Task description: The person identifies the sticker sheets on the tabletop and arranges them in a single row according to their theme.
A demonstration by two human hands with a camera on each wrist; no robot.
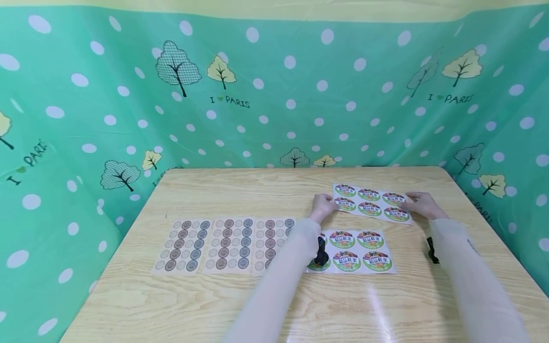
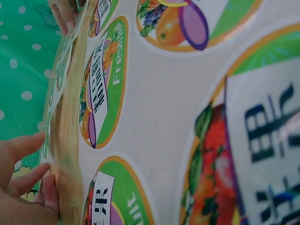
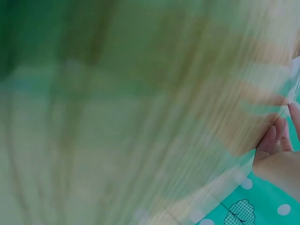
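Observation:
A white sheet of round fruit stickers [image 1: 378, 202] lies at a slight slant over the right back part of the table. At its left edge my left hand [image 1: 323, 207] pinches the paper; the left wrist view shows that hand [image 2: 26, 176] with finger and thumb at the edge. My right hand [image 1: 425, 206] pinches the right end, its fingertips overlapping the stickers. In the right wrist view the right hand [image 3: 276, 147] is partly cut off by the frame. Nearer to me lies a second fruit sticker sheet [image 1: 359, 250], its left part hidden by my left sleeve.
Three sheets of small round brown and grey stickers, the left one [image 1: 182, 245], the middle one [image 1: 228, 245] and the right one [image 1: 270, 245], lie in a row on the wooden table [image 1: 171, 305]. A green dotted curtain [image 1: 266, 95] hangs behind and at both sides.

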